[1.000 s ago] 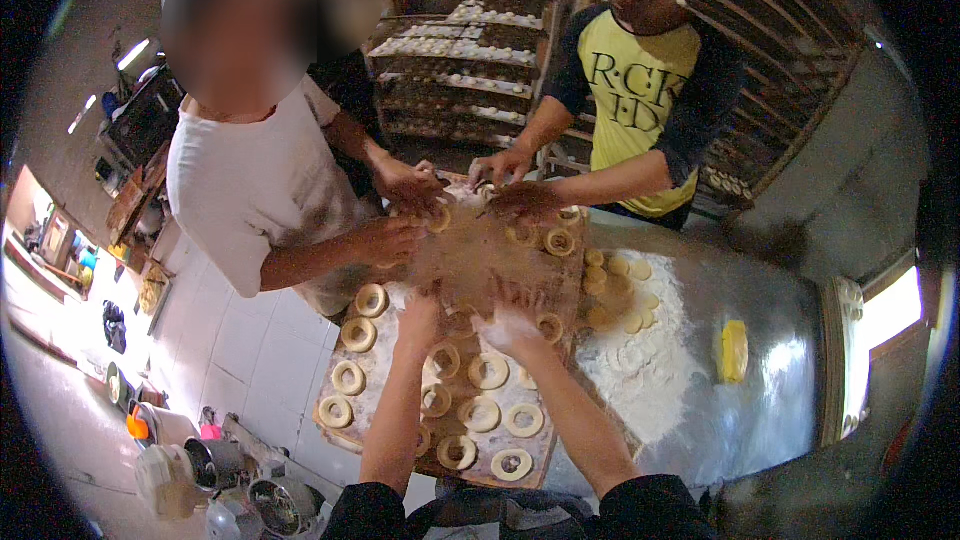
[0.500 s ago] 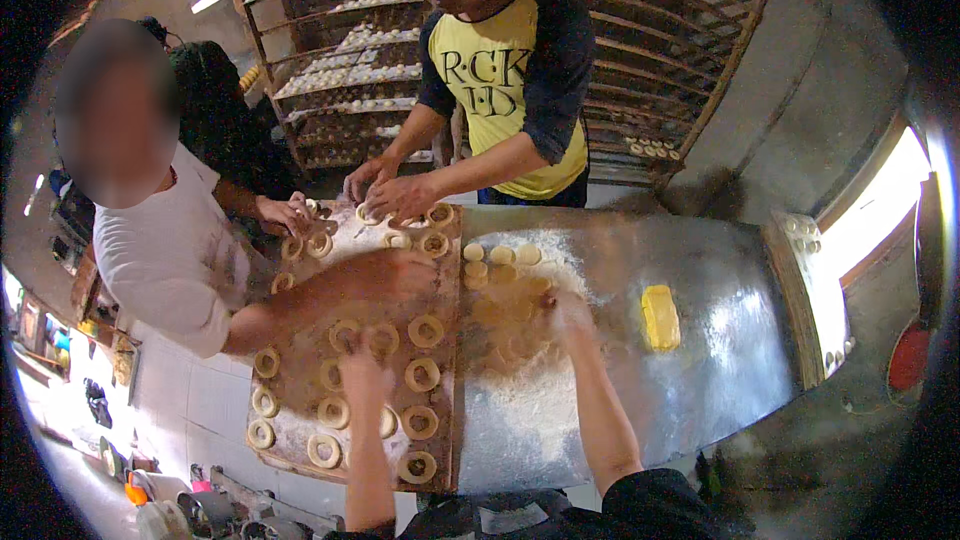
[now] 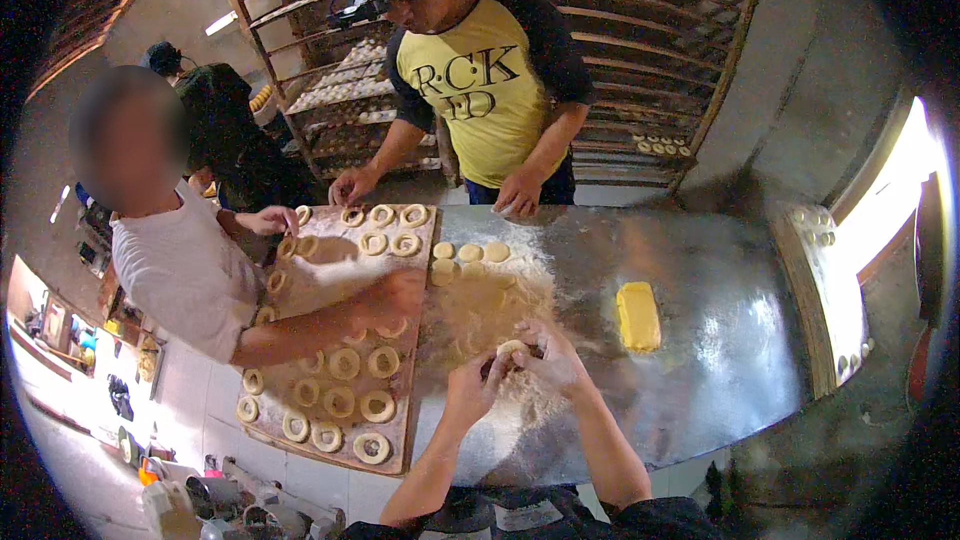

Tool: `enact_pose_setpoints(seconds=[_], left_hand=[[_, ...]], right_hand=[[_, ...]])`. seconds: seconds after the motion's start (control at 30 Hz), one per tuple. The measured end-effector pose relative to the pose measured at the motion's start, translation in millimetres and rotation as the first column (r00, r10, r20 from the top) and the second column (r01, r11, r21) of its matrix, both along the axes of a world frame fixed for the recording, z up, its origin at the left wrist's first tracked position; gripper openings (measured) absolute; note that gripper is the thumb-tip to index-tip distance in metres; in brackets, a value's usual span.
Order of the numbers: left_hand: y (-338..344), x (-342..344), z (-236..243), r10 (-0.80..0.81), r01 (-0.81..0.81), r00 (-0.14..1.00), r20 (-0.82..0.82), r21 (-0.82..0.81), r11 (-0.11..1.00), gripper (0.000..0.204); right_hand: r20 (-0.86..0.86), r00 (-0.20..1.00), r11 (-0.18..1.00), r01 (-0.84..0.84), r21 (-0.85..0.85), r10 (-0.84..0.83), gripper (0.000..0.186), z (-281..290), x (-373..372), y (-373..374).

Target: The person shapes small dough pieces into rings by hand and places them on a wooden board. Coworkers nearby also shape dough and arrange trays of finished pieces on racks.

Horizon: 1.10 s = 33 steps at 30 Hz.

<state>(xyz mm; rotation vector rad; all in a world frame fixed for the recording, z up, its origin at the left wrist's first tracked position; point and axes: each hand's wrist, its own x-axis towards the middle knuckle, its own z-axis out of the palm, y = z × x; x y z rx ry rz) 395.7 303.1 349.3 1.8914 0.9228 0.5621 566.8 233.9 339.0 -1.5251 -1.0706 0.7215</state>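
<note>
Over the floured part of the metal table, my left hand (image 3: 476, 386) and my right hand (image 3: 552, 362) come together on a small pale piece of dough (image 3: 511, 347). The fingers of both hands are curled round it, and they partly hide its shape. Just beyond them lie several round dough pieces (image 3: 471, 253) in short rows on the flour. On the wooden board (image 3: 390, 455) to the left are many dough rings (image 3: 339, 401), spread out flat.
A yellow block (image 3: 638, 317) sits on the metal table (image 3: 720, 340) at the right. A person in a white shirt (image 3: 175, 270) reaches across the board from the left. Across the table stands another person in a yellow shirt (image 3: 480, 90). Racks (image 3: 660, 40) fill the back.
My left hand has left the board and moved right to meet my right hand at the dough. The person opposite has spread their hands apart, one now at the table's edge.
</note>
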Motion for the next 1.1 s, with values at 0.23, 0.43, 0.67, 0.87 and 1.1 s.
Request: enact_pose_setpoints(seconds=[0.23, 0.43, 0.67, 0.87, 1.1], left_hand=[[-16.4, 5.2, 23.3, -0.080, 0.076, 0.990, 0.116, 0.036, 0.996, 0.028], [-10.0, -17.8, 27.1, -0.008, 0.006, 0.998, 0.060, 0.018, 1.000, 0.032], [1.6, -27.4, 27.7, 0.228, -0.223, 0.973, 0.042, 0.435, 0.872, 0.047], [31.4, -57.3, 11.5, 0.137, -0.240, 0.951, 0.277, 0.386, 0.891, 0.045], [71.2, -93.4, -9.5, 0.231, -0.103, 0.887, 0.399, -0.317, 0.943, 0.028]], right_hand=[[0.174, 0.975, 0.946, -0.077, -0.315, 0.138, 0.025, 32.4, 4.4, -34.9], [0.288, 0.957, 0.952, 0.062, -0.301, 0.029, 0.044, 20.1, -21.4, -13.3], [0.007, 0.989, 0.986, 0.150, 0.072, -0.151, 0.057, 1.2, -71.0, 32.6], [-0.895, 0.015, 0.893, -0.065, 0.445, 0.447, 0.041, -2.8, -89.4, 44.4], [-0.618, 0.760, 0.980, -0.136, 0.149, 0.199, 0.064, 4.9, -142.7, 82.0]])
